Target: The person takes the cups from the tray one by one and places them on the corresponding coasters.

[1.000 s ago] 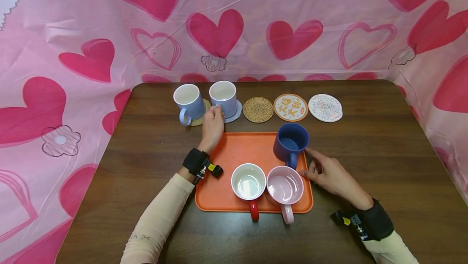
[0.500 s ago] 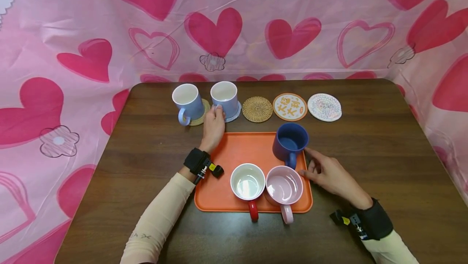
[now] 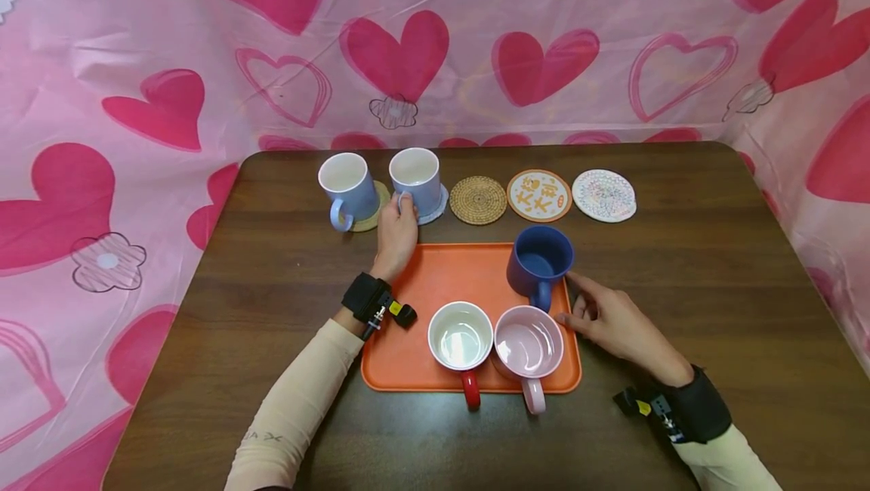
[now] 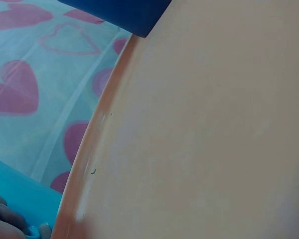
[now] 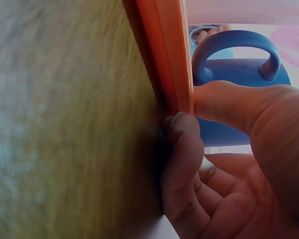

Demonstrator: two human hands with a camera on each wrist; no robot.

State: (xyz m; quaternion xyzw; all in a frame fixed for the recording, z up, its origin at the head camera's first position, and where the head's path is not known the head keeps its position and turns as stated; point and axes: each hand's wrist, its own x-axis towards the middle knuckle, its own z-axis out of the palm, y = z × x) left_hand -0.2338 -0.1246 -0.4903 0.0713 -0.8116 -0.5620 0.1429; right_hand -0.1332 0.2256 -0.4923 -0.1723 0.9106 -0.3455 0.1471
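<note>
My left hand (image 3: 397,240) pinches the handle of a light blue mug (image 3: 423,193) with a white inside. This mug stands over a pale blue coaster (image 3: 442,206), which shows at its right. In the left wrist view the fingertips (image 4: 11,216) appear at the lower left corner. My right hand (image 3: 617,322) grips the right rim of the orange tray (image 3: 431,276); the right wrist view has the thumb (image 5: 224,102) over the rim and a curled finger (image 5: 182,164) against its outer side. Beside that hand stands a dark blue mug (image 3: 526,276) on the tray.
On the tray's front stand a white mug (image 3: 461,336) with a red handle and a pink mug (image 3: 529,344). Another light blue mug (image 3: 353,193) sits left on a round coaster (image 3: 367,224). Rightward lie a woven coaster (image 3: 479,201), an orange-rimmed coaster (image 3: 540,196) and a speckled coaster (image 3: 604,196).
Both hands keep their holds. The light blue mug at the left hand shifted very slightly early on; the whole head view has drifted a little.
</note>
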